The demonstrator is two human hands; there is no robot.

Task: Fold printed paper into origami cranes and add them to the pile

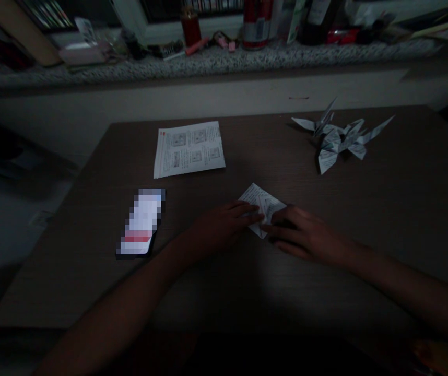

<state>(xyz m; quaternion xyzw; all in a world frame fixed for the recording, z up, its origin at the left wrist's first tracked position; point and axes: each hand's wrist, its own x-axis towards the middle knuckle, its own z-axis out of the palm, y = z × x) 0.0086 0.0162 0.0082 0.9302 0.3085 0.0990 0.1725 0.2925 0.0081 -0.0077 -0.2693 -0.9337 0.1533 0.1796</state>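
A printed sheet folded into a small diamond [253,194] lies on the table in front of me, with flaps and creases along its middle. My left hand [230,222] rests on its left side, fingers stretched out and pressing on the paper; its thumb is hidden. My right hand [306,232] is at the right side with fingers curled, its fingertips closed on the paper's right flap. The fingertips of both hands nearly meet over the lower middle of the diamond. Part of the paper is covered by the fingers.
A printed sheet [190,150] lies at the back left of the brown table [255,292]. Left of my hands is a phone [141,222] with its screen lit. Folded paper cranes [339,141] stand at the back right. Bottles and a red can [257,26] line the granite sill.
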